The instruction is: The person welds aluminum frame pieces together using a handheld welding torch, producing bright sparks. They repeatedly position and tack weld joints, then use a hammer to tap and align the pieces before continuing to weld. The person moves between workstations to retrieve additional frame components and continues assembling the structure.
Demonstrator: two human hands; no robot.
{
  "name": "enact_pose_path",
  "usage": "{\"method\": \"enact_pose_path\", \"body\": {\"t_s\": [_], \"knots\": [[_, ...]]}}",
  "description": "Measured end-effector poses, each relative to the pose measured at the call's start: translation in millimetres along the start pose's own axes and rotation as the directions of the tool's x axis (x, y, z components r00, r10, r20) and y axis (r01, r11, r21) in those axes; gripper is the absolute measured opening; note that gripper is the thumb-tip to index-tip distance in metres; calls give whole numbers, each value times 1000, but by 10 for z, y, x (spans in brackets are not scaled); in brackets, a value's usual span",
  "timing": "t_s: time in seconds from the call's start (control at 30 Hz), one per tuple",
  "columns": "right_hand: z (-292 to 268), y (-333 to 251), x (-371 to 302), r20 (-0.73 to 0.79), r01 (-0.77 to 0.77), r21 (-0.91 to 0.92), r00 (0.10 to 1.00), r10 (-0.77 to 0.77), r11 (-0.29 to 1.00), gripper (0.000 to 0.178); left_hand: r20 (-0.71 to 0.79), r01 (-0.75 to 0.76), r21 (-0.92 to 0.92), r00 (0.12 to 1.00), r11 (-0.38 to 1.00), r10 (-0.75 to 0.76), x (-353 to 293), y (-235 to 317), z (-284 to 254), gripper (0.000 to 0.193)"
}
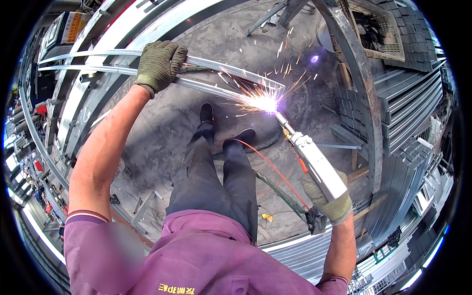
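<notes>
My left hand (160, 65), in an olive work glove, is closed around two long silvery metal bars (105, 69) that run from the left and come together at their right end. In my right hand (338, 208), also gloved, is a white and silver handheld welding gun (318, 164), its nozzle pointing up and left. A white-hot glare with flying orange sparks (264, 102) sits at the nozzle tip, by the right end of the bars. The glare hides the exact contact point. An orange-red hose (265, 158) and a dark green cable (285, 196) run near the gun.
A steel upright beam (364, 93) stands at the right, before stacked grey metal profiles (408, 110). A plastic crate (388, 29) holds dark items at upper right. Large metal frame members (105, 42) span the upper left. My shoes (206, 113) stand on the stained concrete floor.
</notes>
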State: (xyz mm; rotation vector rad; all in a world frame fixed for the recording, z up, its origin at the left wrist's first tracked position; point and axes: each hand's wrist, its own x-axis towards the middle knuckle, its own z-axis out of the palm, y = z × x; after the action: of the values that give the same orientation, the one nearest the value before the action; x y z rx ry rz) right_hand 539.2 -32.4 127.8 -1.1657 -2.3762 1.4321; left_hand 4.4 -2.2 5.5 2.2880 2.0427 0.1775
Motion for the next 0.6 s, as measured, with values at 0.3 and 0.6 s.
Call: {"method": "enact_pose_path", "body": {"t_s": [0.3, 0.6], "knots": [[11, 7, -47, 0, -7, -28, 1000, 7, 1000, 39, 47, 48, 6, 998, 999, -48, -6, -32, 20, 30], [34, 11, -99, 0, -11, -18, 1000, 11, 1000, 39, 7, 26, -11, 1000, 1000, -26, 1, -19, 22, 27]]}}
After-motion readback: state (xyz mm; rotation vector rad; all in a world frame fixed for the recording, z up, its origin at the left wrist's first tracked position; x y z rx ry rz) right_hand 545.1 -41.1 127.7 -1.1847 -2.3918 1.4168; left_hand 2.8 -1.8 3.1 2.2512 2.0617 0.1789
